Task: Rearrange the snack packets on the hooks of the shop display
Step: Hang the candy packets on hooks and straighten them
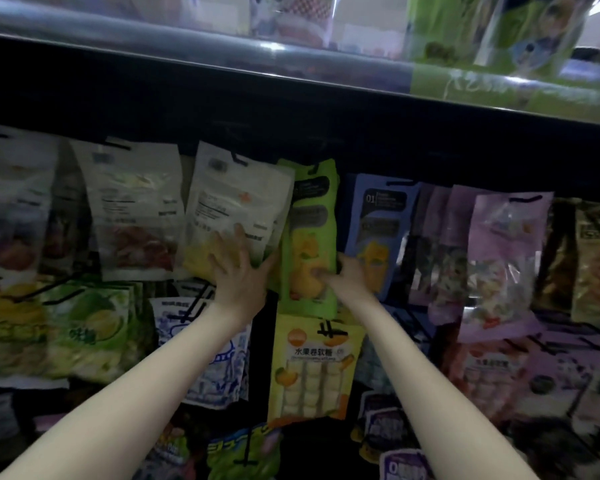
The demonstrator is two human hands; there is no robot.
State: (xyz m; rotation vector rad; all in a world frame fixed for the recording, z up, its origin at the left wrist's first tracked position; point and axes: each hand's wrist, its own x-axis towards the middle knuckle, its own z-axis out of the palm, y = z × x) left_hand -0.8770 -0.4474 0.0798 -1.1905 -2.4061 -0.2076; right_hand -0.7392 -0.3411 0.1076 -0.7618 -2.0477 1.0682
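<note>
Green packet [312,233] pinched by right hand [343,271] fingers | left hand [236,268] flat on white packet [236,206]

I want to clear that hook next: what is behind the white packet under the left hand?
Behind the white packet that the left hand presses, edges of more packets show along its right side, next to the green packet. How many, and what kind, is covered.
</note>
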